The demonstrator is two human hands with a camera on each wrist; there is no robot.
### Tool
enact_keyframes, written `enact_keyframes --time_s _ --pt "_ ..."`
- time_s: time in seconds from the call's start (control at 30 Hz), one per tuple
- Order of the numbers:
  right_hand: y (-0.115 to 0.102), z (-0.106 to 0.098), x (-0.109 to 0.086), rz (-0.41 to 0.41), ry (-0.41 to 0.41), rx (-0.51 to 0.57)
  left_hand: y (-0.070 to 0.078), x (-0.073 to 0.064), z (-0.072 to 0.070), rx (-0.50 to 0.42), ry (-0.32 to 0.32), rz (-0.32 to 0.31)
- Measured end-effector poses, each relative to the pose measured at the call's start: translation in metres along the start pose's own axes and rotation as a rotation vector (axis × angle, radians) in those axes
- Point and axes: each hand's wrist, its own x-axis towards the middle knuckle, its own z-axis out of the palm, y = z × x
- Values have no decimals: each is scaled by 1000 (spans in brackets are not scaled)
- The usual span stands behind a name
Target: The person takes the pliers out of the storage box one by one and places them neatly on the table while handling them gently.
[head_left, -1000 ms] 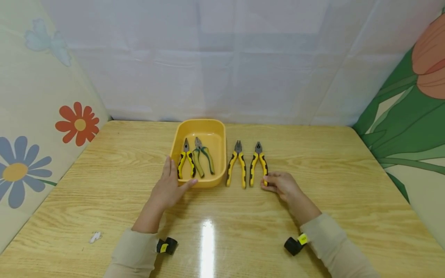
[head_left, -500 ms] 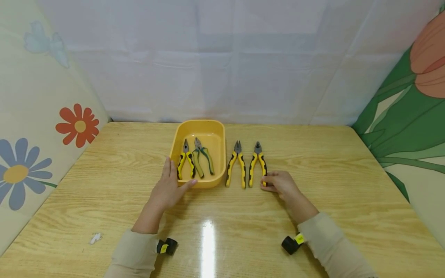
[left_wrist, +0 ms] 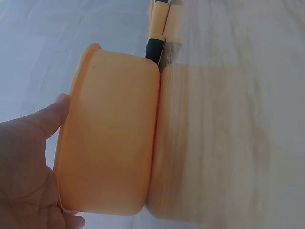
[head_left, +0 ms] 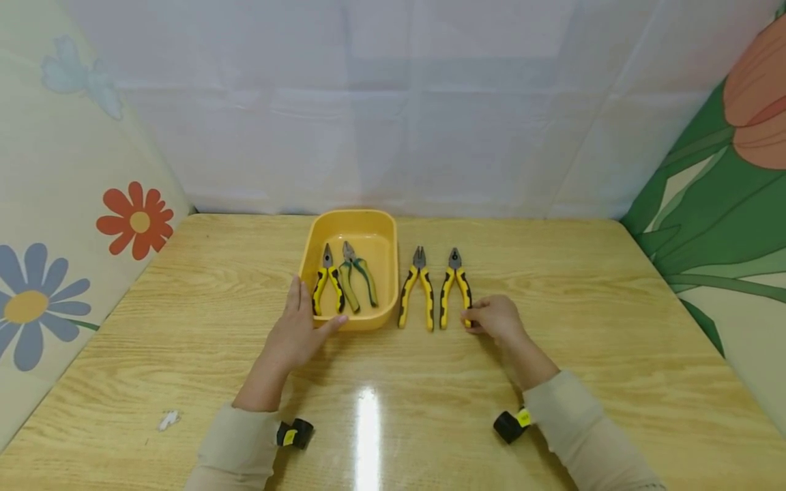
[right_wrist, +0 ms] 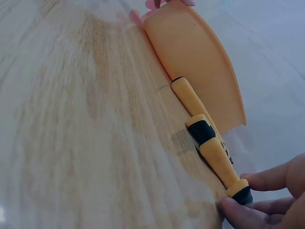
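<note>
In the head view, the left hand (head_left: 297, 334) is touching the near left corner of the yellow tray (head_left: 385, 262), its fingers lying straight along the left wall, its thumb spread apart on the near rim; inside, the black-and-yellow pliers (head_left: 319, 285) are lying left of the green-handled pliers (head_left: 349, 286); right of the tray, the middle pliers (head_left: 428, 296) and the rightmost pliers (head_left: 466, 290) are lying side by side on the surface (head_left: 565, 279); the right hand (head_left: 500, 319) is pinching the rightmost pair's right handle; in the left wrist view, the thumb is resting against the rim; in the right wrist view, thumb and fingers are clamping the handle's near end.
</note>
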Motion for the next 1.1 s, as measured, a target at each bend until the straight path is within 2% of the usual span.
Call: enact_keyframes --time_s 0.17,0.47,0.57,0.67,0.83,1.1 --pt "-4 0 -3 -56 21 -155 0 1 0 5 6 5" --pt "-12 -1 -9 -139 78 -512 0 2 -1 -5 8 4" --pt "-13 0 -10 -162 81 -569 -1 1 0 -8 3 0" --pt "-12 0 -10 -190 87 -584 -1 1 0 -7 -2 -5" --pt "-7 -2 -8 -218 96 -551 -1 2 1 -3 -5 -11" --pt "1 -3 -5 -240 92 -439 -1 2 0 -5 -3 -12"
